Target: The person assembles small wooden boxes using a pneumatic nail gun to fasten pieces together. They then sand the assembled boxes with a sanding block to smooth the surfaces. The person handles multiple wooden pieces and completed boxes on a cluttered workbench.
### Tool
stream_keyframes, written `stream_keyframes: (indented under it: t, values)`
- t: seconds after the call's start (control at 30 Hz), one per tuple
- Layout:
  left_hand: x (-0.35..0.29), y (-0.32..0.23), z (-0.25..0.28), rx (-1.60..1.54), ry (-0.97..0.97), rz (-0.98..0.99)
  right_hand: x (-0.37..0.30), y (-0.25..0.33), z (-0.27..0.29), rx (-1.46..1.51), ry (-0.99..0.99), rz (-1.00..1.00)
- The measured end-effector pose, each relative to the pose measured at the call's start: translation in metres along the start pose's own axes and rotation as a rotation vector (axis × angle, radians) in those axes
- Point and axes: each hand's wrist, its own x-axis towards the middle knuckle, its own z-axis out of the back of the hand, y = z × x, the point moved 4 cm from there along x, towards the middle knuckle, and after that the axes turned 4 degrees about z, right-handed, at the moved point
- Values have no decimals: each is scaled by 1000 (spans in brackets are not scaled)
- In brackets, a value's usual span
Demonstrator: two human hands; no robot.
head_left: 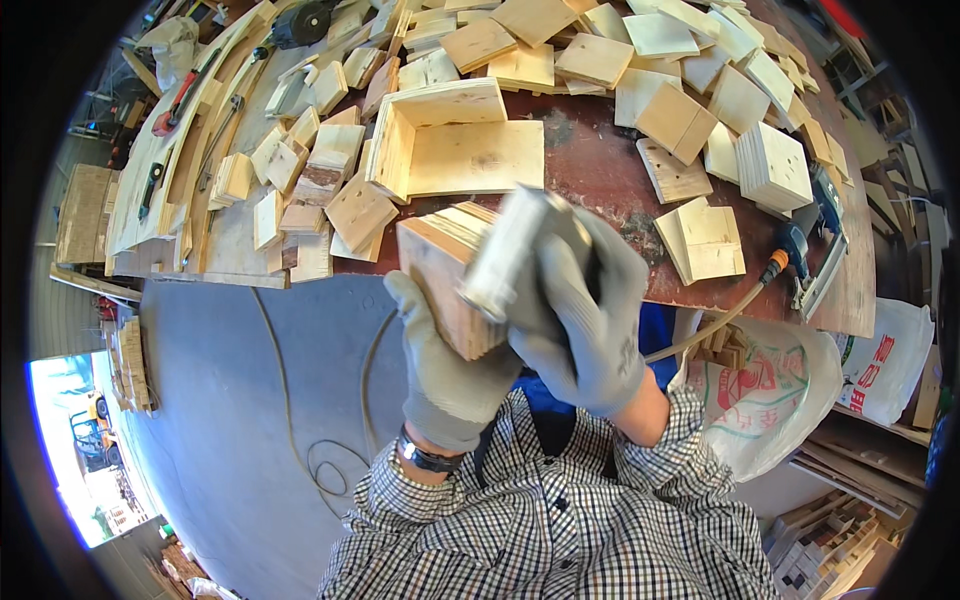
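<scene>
In my gloved left hand is a stack of small plywood pieces, gripped from below with its layered edges showing. My gloved right hand closes over a dark block-shaped tool with a pale, motion-blurred face. That tool is against or very near the right side of the stack; contact cannot be made out. Just beyond both hands, a plywood box piece with an open side rests on the reddish worktable.
Loose plywood blocks cover the far and right side of the table, more pieces the left. A blue air tool with a hose lies at the right edge. White sacks stand below; another hose trails across the floor.
</scene>
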Motion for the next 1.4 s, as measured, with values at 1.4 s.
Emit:
stream_keyframes:
  t: [1.4]
  values:
    - [-41, -39, -35, 1362, -441, -447, 19, -23, -31, 1109, 103, -546]
